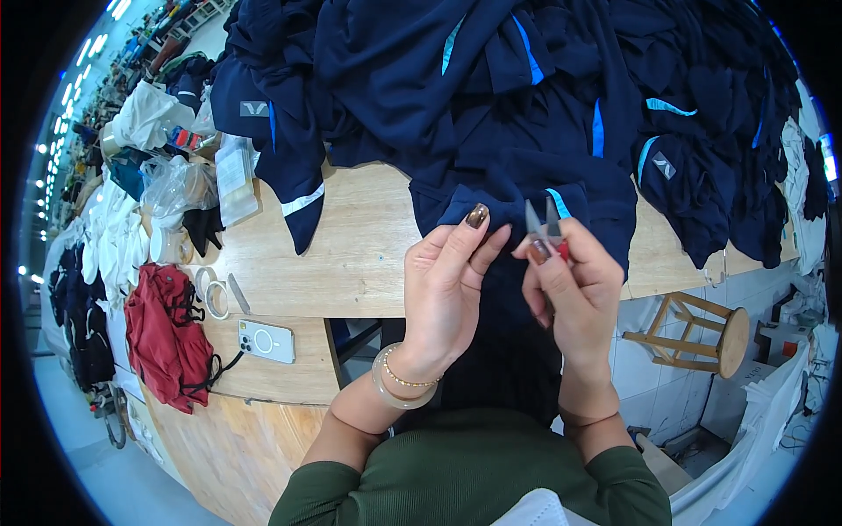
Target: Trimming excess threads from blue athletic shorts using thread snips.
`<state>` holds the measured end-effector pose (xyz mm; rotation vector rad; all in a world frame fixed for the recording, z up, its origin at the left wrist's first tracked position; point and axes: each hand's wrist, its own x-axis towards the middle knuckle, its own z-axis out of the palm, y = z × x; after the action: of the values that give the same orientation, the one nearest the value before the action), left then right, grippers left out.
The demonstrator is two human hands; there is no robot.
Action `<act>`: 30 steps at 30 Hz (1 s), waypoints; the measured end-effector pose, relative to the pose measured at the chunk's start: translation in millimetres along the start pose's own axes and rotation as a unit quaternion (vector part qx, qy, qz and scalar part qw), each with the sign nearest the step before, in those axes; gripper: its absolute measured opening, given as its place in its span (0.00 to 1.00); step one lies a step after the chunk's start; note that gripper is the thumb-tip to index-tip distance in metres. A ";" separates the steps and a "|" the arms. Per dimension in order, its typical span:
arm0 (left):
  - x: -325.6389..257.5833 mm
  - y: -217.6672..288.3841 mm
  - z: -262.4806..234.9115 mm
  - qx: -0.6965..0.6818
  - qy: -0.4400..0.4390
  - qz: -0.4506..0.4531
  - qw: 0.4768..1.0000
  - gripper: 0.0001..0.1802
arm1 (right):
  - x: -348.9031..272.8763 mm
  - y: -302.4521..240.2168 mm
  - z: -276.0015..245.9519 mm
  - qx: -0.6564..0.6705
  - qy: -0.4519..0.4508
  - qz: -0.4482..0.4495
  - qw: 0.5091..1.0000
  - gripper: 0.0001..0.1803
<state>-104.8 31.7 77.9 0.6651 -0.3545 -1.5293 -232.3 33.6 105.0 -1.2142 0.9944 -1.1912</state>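
Note:
A navy garment [561, 184] with light-blue trim hangs over the table's front edge before me. My left hand [450, 276] pinches a fold of its cloth between thumb and fingers. In my right hand [574, 285] is a small pair of thread snips [545, 223] with a red part near the grip. Their two metal blades point up and away from me and stand apart. The snips are close to the right of my left fingertips, in front of the garment. Part of the snips' handle is hidden by my right fingers.
Heaped navy garments [377, 79] cover the table's far side. On the wooden table [351, 254] at left lie tape rolls [213, 294], a phone [267, 341] and a red bag [164, 337]. Plastic-wrapped items [180, 184] sit behind them. A wooden stool [693, 333] lies tipped at right.

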 end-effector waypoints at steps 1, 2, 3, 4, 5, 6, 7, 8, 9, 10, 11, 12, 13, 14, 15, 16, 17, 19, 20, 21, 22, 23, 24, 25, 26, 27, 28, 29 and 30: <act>0.3 0.4 -0.1 0.001 -0.002 0.004 1.000 0.09 | 0.0 0.0 -2.4 0.010 0.000 0.001 1.000 0.08; 0.6 0.4 0.2 0.002 -0.005 0.008 1.000 0.09 | 0.0 -0.3 -5.5 0.019 0.001 0.002 1.000 0.08; 0.9 0.5 0.1 0.002 -0.005 0.008 1.000 0.09 | 0.1 -0.3 -7.7 0.019 0.001 0.002 1.000 0.08; 1.2 0.5 -0.4 -0.002 -0.005 0.009 1.000 0.09 | 0.4 0.1 -9.5 0.011 0.002 0.005 1.000 0.08; 1.4 0.1 -0.7 -0.006 -0.005 0.010 1.000 0.09 | 0.6 0.9 -10.6 0.002 0.003 0.009 1.000 0.09; 1.5 -0.1 -0.9 -0.006 -0.005 0.009 1.000 0.09 | 1.2 2.4 -10.7 0.002 0.003 0.009 1.000 0.09; 1.5 -0.3 -1.0 -0.011 -0.010 0.010 1.000 0.09 | 2.0 4.6 -10.5 0.001 0.026 -0.020 0.999 0.09; 1.4 -0.4 -1.2 -0.017 -0.015 0.011 1.000 0.09 | 2.9 6.5 -10.4 0.000 0.048 -0.049 0.998 0.09; 1.3 -0.5 -1.2 -0.017 -0.015 0.011 1.000 0.09 | 3.5 7.5 -11.5 -0.025 0.084 -0.067 0.994 0.04; 1.2 -0.6 -1.1 -0.014 -0.015 0.010 1.000 0.09 | 8.2 9.9 -11.9 -0.025 0.084 -0.067 0.994 0.04; 1.4 -0.9 -0.9 -0.012 -0.016 0.009 1.000 0.09 | 16.2 12.9 -12.6 -0.095 0.090 -0.155 0.979 0.07; 1.3 -1.2 -0.7 -0.012 -0.017 0.009 1.000 0.09 | 20.7 14.1 -12.8 -0.165 0.095 -0.240 0.952 0.12; 1.0 -1.3 -0.4 -0.008 -0.011 0.004 1.000 0.09 | 21.2 11.4 -12.3 -0.180 0.090 -0.226 0.953 0.20; 0.6 -1.3 -0.8 -0.004 -0.004 0.000 1.000 0.09 | 23.0 8.0 -9.0 -0.179 0.089 -0.226 0.953 0.20; 0.7 -1.5 -1.8 -0.003 -0.004 0.000 1.000 0.09 | 25.9 4.5 -4.0 -0.215 0.079 -0.239 0.943 0.19; 1.1 -1.8 -3.4 -0.007 -0.011 0.002 1.000 0.09 | 28.6 3.0 -1.0 -0.251 0.068 -0.252 0.932 0.18; 1.2 -2.3 -3.9 -0.011 -0.018 0.003 1.000 0.09 | 30.4 5.1 -1.1 -0.272 0.063 -0.253 0.926 0.15; 0.8 -1.4 -1.0 -0.004 -0.013 0.000 1.000 0.09 | 37.4 15.4 -1.2 -0.240 0.066 -0.282 0.926 0.13; 0.8 -0.9 0.1 0.004 -0.008 -0.004 1.000 0.09 | 39.5 17.9 -1.2 -0.208 0.069 -0.311 0.925 0.12; 1.0 -0.7 0.2 0.003 -0.009 -0.004 1.000 0.09 | 39.3 14.6 -1.1 -0.195 0.071 -0.288 0.935 0.09; 1.1 -0.6 0.0 -0.002 -0.011 -0.001 1.000 0.09 | 39.9 15.1 -1.8 -0.196 0.071 -0.288 0.935 0.09; 1.2 -0.3 0.2 -0.008 -0.014 0.001 1.000 0.09 | 40.8 16.1 -3.2 -0.170 0.077 -0.270 0.945 0.08; 1.5 -0.2 0.2 -0.008 -0.014 0.001 1.000 0.09 | 41.3 17.0 -4.0 -0.144 0.082 -0.253 0.953 0.06; 1.9 -0.2 0.2 -0.011 -0.014 0.001 1.000 0.09 | 40.6 17.6 -4.1 -0.110 0.085 -0.240 0.961 0.04; 2.2 -0.1 -0.5 -0.013 -0.012 0.001 1.000 0.09 | 40.2 17.6 -4.1 -0.110 0.085 -0.240 0.961 0.04; 2.2 -0.2 -1.2 -0.013 -0.011 0.001 1.000 0.09 | 39.8 17.1 -4.6 -0.063 0.087 -0.216 0.970 0.04; 2.3 -0.2 -1.9 -0.016 -0.015 0.002 1.000 0.09 | 39.1 16.7 -5.4 -0.016 0.090 -0.192 0.977 0.04; 2.2 -0.4 -2.2 -0.019 -0.018 0.004 1.000 0.09 | 37.6 16.3 -7.3 0.003 0.099 -0.173 0.980 0.05; 2.4 -0.4 -2.4 -0.020 -0.018 0.004 1.000 0.09 | 37.4 16.3 -10.0 0.003 0.098 -0.172 0.980 0.05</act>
<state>-103.6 29.8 75.3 0.6055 -0.3527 -1.5391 -235.0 -5.4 89.6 -1.3180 0.9464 -1.6100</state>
